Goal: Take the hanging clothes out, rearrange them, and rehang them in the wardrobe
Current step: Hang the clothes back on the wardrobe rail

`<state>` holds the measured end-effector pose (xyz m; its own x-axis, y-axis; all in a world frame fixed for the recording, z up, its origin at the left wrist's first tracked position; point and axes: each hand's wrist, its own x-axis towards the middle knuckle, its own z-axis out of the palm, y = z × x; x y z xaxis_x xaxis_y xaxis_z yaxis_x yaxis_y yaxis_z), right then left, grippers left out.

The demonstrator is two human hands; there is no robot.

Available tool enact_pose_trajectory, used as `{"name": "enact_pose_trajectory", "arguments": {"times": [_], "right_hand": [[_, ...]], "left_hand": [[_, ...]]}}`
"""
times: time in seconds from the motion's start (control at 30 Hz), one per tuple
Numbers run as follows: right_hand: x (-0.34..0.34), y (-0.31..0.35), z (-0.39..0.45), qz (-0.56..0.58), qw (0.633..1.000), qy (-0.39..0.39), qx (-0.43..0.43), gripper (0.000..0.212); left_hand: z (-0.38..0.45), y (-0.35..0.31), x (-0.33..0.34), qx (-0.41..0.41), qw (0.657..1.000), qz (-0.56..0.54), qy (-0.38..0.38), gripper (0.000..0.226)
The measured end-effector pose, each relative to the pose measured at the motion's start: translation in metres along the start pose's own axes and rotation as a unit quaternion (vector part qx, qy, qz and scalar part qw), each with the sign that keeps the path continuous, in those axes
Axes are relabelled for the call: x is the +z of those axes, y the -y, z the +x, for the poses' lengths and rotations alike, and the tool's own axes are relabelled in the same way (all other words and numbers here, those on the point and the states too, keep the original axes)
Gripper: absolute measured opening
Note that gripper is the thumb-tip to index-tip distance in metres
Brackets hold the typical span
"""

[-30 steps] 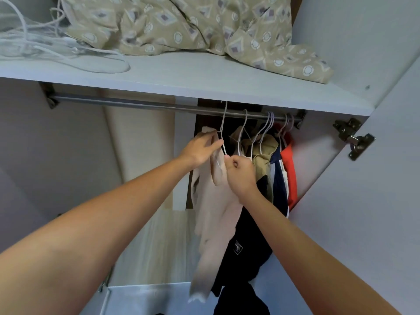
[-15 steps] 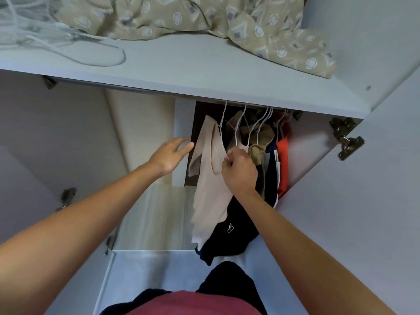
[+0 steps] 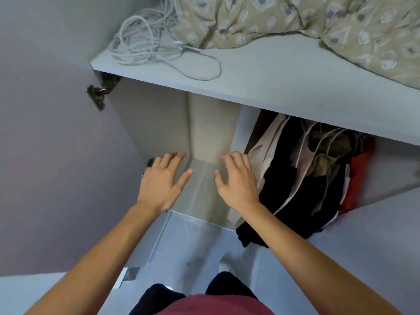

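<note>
Hands hover empty with fingers spread, left hand (image 3: pixel 162 179) beside right hand (image 3: pixel 238 181). Clothes (image 3: pixel 302 178) hang bunched just right of the right hand, the nearer one, long axis dropping from under the shelf (image 3: pixel 272 71).

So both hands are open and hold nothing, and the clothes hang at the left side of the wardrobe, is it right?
Not quite. In the head view the left hand and right hand are open and empty, but the clothes hang at the right side.
</note>
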<state>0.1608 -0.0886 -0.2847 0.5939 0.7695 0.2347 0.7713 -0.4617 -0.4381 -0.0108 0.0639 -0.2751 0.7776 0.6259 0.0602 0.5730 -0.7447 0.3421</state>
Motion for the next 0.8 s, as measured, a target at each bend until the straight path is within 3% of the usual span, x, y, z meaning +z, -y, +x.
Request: {"name": "enact_pose_trajectory", "arguments": {"times": [0.17,0.37,0.6,0.8], "right_hand": [[0.029,0.047,-0.002,0.065,0.982,0.076,-0.162,0.042],[0.06,0.111,-0.041,0.1,0.926,0.178,-0.318,0.043],[0.095,0.239,-0.136,0.154,0.819,0.303,-0.462,0.045],[0.136,0.385,-0.262,0.183,0.742,0.362,-0.534,0.054]], "left_hand": [[-0.088,0.019,-0.008,-0.132,0.99,0.03,-0.037,0.067],[-0.227,0.024,-0.02,-0.329,0.939,0.032,-0.097,0.066],[-0.396,0.033,-0.032,-0.554,0.813,0.012,-0.176,0.068],[-0.56,0.065,-0.053,-0.672,0.703,0.014,-0.234,0.073]]}}
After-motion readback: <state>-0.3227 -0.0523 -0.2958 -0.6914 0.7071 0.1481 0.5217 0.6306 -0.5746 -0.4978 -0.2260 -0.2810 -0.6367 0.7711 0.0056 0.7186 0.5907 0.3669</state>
